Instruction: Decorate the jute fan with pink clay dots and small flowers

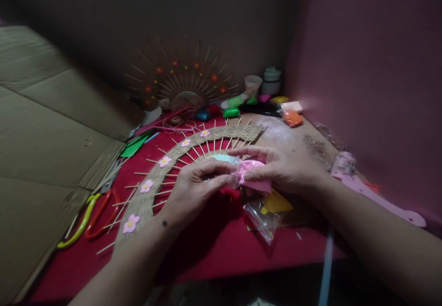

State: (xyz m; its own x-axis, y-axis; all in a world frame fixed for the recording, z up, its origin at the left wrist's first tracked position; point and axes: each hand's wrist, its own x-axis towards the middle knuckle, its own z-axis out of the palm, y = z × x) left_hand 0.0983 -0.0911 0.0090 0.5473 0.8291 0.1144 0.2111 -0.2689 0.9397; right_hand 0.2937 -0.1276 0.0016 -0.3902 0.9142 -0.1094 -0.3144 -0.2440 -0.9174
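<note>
Between my two hands is a small plastic packet of pink modelling clay (258,184). My left hand (193,184) pinches the crumpled transparent end of the packet. My right hand (290,167) grips its pink body, thumb on top and forefinger stretched out over it. Under and behind my hands lies a half-ring craft piece (154,172) wrapped in twine, with thin sticks radiating from it. Several pink flowers (147,186) with yellow centres sit along its band. Just below the packet, a transparent bag with yellow clay (276,202) rests on the red table (207,255).
Scissors (83,223) with yellow and red handles lie at left beside a cardboard sheet (62,135). A finished-looking fan piece (186,75) stands against the back wall. Clay packs, including a green one (231,113) and an orange one (293,118), sit near a paper cup (253,85).
</note>
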